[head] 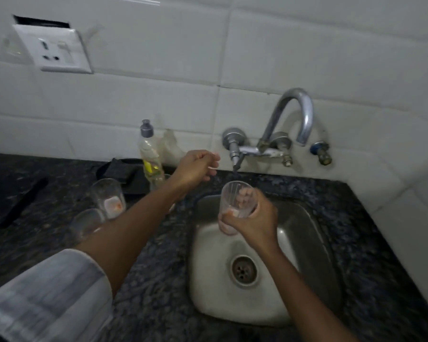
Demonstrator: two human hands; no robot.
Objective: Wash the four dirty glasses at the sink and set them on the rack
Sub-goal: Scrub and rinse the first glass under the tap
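Note:
My right hand [255, 218] holds a clear glass [237, 201] upright over the steel sink [307, 255], just below the small tap [235, 159]. No water stream is visible. My left hand [195, 167] is at the left of that tap, its fingers closed on a thin pale lever [212, 167]. Two dirty glasses stand on the counter to the left: one with orange residue [108, 198] and one nearer me [87, 222]. A third glass [165, 178] peeks out behind my left wrist, mostly hidden.
A dish-soap bottle [150, 154] stands by the wall left of the tap. A curved swan-neck faucet [294, 114] rises over the sink. Black flat objects [126, 172] lie behind the glasses. A wall socket [57, 53] is at the upper left. The drain [244, 270] is open.

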